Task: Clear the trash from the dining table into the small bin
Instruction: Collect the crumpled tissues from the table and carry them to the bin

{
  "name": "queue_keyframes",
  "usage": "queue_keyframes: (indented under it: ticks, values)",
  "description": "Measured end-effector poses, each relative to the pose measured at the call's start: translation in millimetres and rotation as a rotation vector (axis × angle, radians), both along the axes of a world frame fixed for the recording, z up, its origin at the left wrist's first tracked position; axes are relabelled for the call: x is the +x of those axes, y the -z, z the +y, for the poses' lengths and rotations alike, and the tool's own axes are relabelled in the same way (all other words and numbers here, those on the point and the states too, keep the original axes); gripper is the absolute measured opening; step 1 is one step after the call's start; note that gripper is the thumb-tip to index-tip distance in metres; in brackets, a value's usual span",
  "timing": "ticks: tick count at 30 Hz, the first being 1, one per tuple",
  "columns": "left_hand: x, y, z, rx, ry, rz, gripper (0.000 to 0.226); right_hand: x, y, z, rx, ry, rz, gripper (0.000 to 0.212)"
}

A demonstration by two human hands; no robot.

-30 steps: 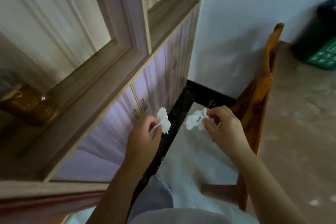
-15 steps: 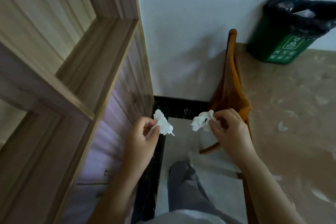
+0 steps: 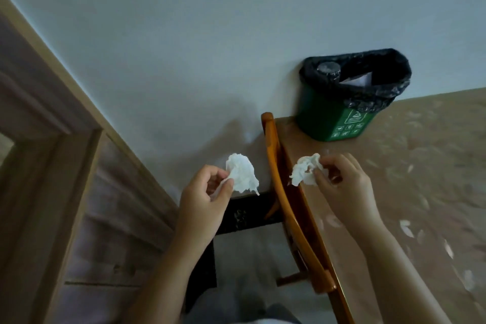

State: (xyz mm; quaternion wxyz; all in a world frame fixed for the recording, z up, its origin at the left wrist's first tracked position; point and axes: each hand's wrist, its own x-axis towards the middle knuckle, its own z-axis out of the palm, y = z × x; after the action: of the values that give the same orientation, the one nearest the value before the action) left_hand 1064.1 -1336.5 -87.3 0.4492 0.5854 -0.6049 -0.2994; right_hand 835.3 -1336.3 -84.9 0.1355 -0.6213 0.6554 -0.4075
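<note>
The left hand (image 3: 202, 197) pinched a crumpled white tissue (image 3: 242, 176) between thumb and fingertips, the wad standing free above the grip. The right hand (image 3: 342, 187) gripped a second tissue wad (image 3: 305, 172) in the same light pinch, most of the paper hanging clear to its left.

Both wads were short of the small bin (image 3: 342, 118), which stood on the dining table (image 3: 420, 179) against the wall (image 3: 210, 34), its black liner (image 3: 394, 73) open and some paper already inside. The right wad was over the table's near edge, well short of the bin; the left wad was farther still from it, beyond the chair back (image 3: 284, 192) and off the table, over the floor.

The pinches looked shallow, so a quick swing toward the bin could have shaken either tissue loose; the left one would probably have fallen behind the chair. Light paper tossed from a distance might also have drifted past the rim, or caught on the liner's bunched edge.
</note>
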Motion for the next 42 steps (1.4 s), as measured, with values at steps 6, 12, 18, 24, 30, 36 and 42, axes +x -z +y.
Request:
queue_keyframes:
  ticks: [6, 12, 18, 24, 30, 36, 42]
  values:
    - [-18.8, -1.9, -101.4, 0.009, 0.114, 0.04, 0.025, -25.4, 2.5, -54.5, 0.042, 0.206, -0.006, 0.013]
    - [-48.0, -16.9, -206.5, -0.033, 0.379, 0.093, 0.024, -34.2, -16.0, -127.0, -0.008, 0.411, -0.047, 0.01]
    - [-72.3, -36.8, -280.1, -0.104, 0.535, 0.151, 0.024, -62.1, -38.1, -179.2, -0.057, 0.637, -0.046, 0.007]
    - [-100.0, -40.4, -311.6, -0.109, 0.626, 0.204, 0.02, -94.5, -44.5, -210.3, -0.037, 0.721, -0.007, 0.009]
    - [-118.8, -37.7, -325.9, -0.095, 0.618, 0.223, 0.023, -129.5, -43.5, -249.6, 0.054, 0.708, -0.007, 0.015]
    - [-143.9, -47.2, -337.9, -0.122, 0.66, 0.178, 0.026, -138.0, -30.5, -242.5, 0.092, 0.722, -0.005, 0.025]
    - [-196.5, -64.9, -341.8, -0.201, 0.822, 0.097, 0.019, -139.6, -27.5, -207.0, 0.087, 0.831, 0.013, 0.025]
